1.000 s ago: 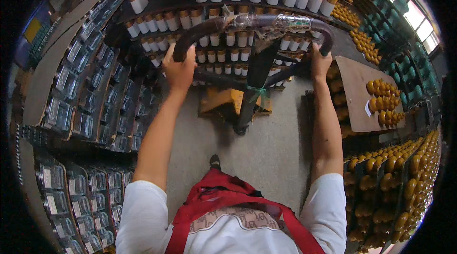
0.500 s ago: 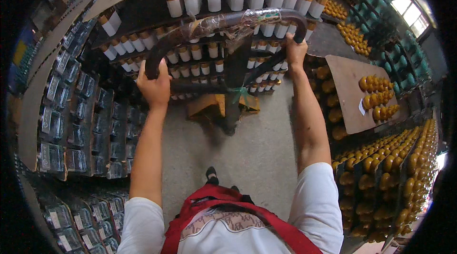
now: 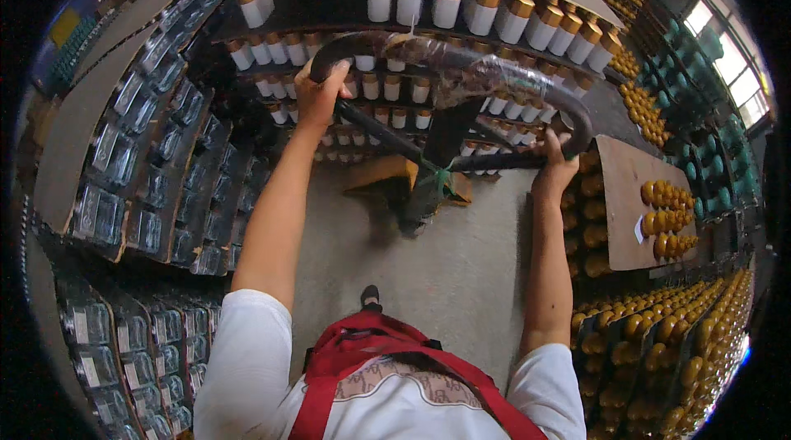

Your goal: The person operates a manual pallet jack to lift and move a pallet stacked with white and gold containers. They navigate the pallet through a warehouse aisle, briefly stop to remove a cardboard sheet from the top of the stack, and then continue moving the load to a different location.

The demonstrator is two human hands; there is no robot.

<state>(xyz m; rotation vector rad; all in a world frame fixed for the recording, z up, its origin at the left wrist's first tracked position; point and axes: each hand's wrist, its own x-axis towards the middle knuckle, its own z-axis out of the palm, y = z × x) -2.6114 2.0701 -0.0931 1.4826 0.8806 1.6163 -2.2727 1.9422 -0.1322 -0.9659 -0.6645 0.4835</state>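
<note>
Both my arms are stretched forward to the dark looped handle [image 3: 375,44] of a pallet jack, which is partly wrapped in clear film and tape. My left hand [image 3: 321,95] is closed around the handle's left bend, farther from me. On the right bend, nearer to me, my right hand [image 3: 556,166] is wrapped round the bar, its fingers partly hidden. The handle sits turned askew. Below it a post with green string tied on it runs down to the jack's yellow base [image 3: 387,175]. Just beyond stands a tiered stack of white bottles with gold tops [image 3: 486,7].
Stacked layers of clear glass containers [image 3: 107,152] rise close on my left. Amber glass pieces [image 3: 634,325] fill racks on my right, below a brown board [image 3: 626,193] carrying more of them. Green glassware [image 3: 717,160] stands farther right. Grey concrete floor [image 3: 453,283] lies between the stacks.
The handle has swung clockwise: my left hand has moved away from me and my right hand closer. The bottle stack now appears farther right in view.
</note>
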